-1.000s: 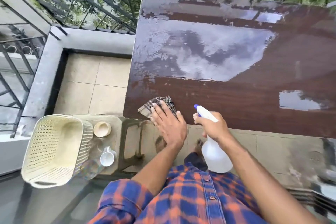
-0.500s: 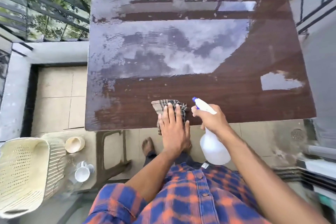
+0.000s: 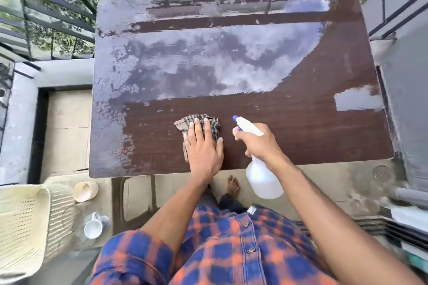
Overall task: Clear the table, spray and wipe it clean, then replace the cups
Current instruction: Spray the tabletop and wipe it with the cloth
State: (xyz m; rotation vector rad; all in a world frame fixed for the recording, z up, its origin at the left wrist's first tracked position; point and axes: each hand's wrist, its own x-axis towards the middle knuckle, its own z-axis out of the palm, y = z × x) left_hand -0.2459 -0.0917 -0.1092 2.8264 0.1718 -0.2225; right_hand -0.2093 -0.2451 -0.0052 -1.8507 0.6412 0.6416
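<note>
As flat left hand [image 3: 203, 151] presses checked cloth [image 3: 184, 124] on glossy table [image 3: 301, 127]; right hand [image 3: 258, 143] grips bottle [image 3: 262, 180]

Half the cloth [image 3: 185, 122] under left hand [image 3: 203, 150]; basket [image 3: 23, 227] edge-cropped.

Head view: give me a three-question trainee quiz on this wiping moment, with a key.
1. True or false: the left hand presses flat on the checked cloth.
2. The right hand grips: A) a sponge, B) the spray bottle, C) a brush.
3. Fill in (on/off): the cups stand ___ the table.
Key: 1 true; 2 B; 3 off.
</note>
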